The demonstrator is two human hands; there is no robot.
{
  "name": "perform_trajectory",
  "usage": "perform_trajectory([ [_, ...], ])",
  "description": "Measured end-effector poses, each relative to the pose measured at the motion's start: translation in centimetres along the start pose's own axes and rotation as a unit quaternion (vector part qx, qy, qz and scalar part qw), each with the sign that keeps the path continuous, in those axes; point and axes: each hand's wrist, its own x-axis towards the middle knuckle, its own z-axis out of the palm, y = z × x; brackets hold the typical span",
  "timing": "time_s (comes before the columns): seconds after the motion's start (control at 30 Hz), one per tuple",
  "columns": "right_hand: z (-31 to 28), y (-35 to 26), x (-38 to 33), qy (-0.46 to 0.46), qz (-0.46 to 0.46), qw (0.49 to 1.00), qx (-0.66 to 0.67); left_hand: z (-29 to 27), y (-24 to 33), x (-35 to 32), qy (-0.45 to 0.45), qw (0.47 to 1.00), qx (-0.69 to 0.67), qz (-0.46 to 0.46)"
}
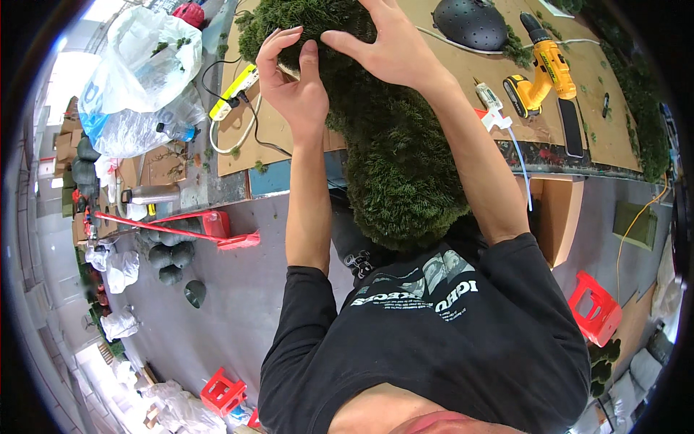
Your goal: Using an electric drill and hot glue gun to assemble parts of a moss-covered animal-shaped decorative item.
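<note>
At green foliage (408, 159), left fingers (309, 64) curl near right fingers (345, 45).

Table (199, 186) | brown cardboard (607, 142) | on cardboard: yellow drill (551, 69), glue gun (494, 116), black phone (570, 128)

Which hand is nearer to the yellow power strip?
Left. The left hand is just to the right of the power strip; the right hand is farther right, at the green foliage.
</note>
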Motion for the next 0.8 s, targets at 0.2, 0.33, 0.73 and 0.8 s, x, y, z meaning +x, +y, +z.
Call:
perform_trajectory([
  [0.2, -0.1, 0.0, 0.2, -0.006, 0.002, 1.000, 0.004, 0.2, -0.4, 0.0, 0.004, 1.000, 0.018, 0.025],
  [0.33, 0.3, 0.3, 0.2, 0.012, -0.015, 0.999, -0.028, 0.3, -0.7, -0.1, -0.001, 0.998, 0.040, 0.046],
  [0.73, 1.3, -0.1, 0.6, 0.043, 0.009, 0.996, -0.076, 0.5, -1.2, -0.6, 0.014, 0.996, 0.060, 0.061],
  [0.8, 1.3, 0.2, 0.8, 0.036, -0.010, 0.996, -0.087, 0.5, -1.3, -0.7, 0.020, 0.997, 0.051, 0.058],
])
